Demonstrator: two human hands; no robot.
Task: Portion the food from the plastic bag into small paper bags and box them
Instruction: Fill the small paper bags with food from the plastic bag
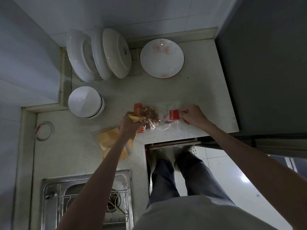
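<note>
Ring (pixel 44 131): round, clear, flat on the desk (pixel 196 90) at far left, red mark on its rim; what it is, hard to tell.
Sink (pixel 86 201): steel, wire rack inside; lower edge cut off by the frame, part hidden by the left forearm.
Bowl (pixel 84 101): white, near the wall corner.
Plates (pixel 98 53): white, standing on edge in a rack at the back; rack mostly hidden.
Paper bags (pixel 110 143): yellow-tan pile on the desk, partly under the left forearm; count unclear.
Left hand (pixel 130 124): fingers curled round one small paper bag (pixel 133 117) beside the plastic bag's mouth; the bag's mouth hidden.
Plastic bag (pixel 149 116): clear with orange print, on the desk between the hands, brown nut-like food inside; exact food hard to make out.
Right hand (pixel 193 116): pinches the edge of a second clear bag (pixel 171 121) with a red label; contents blurred, reddish.
Flowered plate (pixel 162 58): flat, at the back.
Box: cannot tell.
</note>
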